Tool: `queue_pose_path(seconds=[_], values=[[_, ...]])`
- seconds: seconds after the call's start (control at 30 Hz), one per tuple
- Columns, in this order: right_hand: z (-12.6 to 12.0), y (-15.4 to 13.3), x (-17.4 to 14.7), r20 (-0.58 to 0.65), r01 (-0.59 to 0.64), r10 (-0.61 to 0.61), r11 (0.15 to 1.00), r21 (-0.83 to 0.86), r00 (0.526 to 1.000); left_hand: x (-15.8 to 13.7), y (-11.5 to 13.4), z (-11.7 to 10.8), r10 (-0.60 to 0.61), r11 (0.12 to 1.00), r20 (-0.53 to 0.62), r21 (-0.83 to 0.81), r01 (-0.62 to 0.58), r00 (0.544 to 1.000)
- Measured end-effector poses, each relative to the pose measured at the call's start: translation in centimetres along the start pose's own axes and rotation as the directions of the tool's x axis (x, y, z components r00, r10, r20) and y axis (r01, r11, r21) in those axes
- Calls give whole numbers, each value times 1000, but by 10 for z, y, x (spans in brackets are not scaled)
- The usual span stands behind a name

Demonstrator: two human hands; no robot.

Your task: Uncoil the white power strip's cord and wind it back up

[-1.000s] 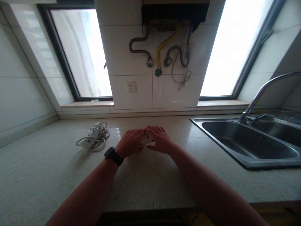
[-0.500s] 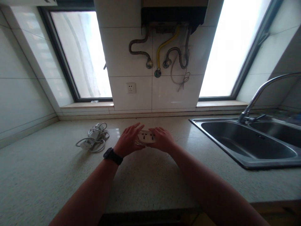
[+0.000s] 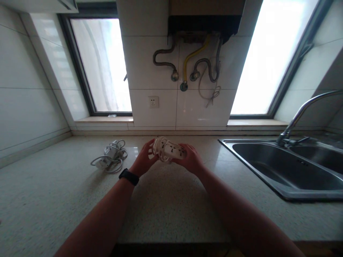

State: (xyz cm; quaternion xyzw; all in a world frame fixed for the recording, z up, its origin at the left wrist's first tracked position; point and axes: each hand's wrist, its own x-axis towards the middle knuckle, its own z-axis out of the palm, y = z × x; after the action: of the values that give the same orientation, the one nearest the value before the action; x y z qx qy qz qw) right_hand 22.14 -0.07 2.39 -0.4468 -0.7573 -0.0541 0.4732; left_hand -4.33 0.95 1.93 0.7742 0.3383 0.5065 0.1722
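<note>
No text, label, brand or number can be read on anything here.

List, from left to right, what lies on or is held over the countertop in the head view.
Coiled white cable bundle → left hand → white power strip held between both hands → right hand → steel sink → faucet.

1. A home kitchen: a steel sink point(image 3: 284, 171) with a curved tap point(image 3: 302, 112) is sunk into the speckled stone counter point(image 3: 166, 210).
2. Left of the sink, behind the counter, white wall tiles point(image 3: 155, 71) carry a socket point(image 3: 153, 102) and looping gas and water hoses point(image 3: 193, 64).
</note>
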Motion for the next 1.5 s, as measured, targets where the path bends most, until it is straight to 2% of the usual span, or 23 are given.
queue_pose_path(seconds=[0.1,0.2,0.43,0.6,0.73,0.9,1.0,1.1,1.17,1.23,1.4,1.5], values=[[0,0,0,6,-21,21,999,48,1000,1,4,1,-90,969,58,-226,100,994],[3,5,0,30,-52,49,993,108,998,2,10,3,-146,917,59,-367,157,988],[11,14,-1,115,-209,179,911,356,977,3,14,3,-262,901,21,-354,252,965],[10,0,2,158,-291,244,799,526,957,3,10,7,-243,907,-10,-356,224,970],[9,-13,5,158,-335,311,677,655,937,0,9,10,-229,910,19,-350,221,973],[5,-19,6,171,-324,322,515,793,931,0,8,12,-222,938,50,-260,227,974],[6,-16,6,196,-331,352,380,864,915,1,6,12,-233,943,39,-236,236,972],[8,-15,7,264,-368,410,197,909,873,2,5,10,-241,938,23,-249,239,970],[8,-16,7,319,-397,425,109,911,847,2,5,10,-250,935,15,-258,245,968],[7,-18,7,346,-415,430,75,907,834,2,5,11,-256,933,5,-261,248,967],[4,-19,8,391,-436,355,55,898,849,1,2,11,-231,945,-21,-245,219,973],[4,-20,9,379,-426,381,44,904,843,0,3,11,-222,952,-4,-217,216,975]])
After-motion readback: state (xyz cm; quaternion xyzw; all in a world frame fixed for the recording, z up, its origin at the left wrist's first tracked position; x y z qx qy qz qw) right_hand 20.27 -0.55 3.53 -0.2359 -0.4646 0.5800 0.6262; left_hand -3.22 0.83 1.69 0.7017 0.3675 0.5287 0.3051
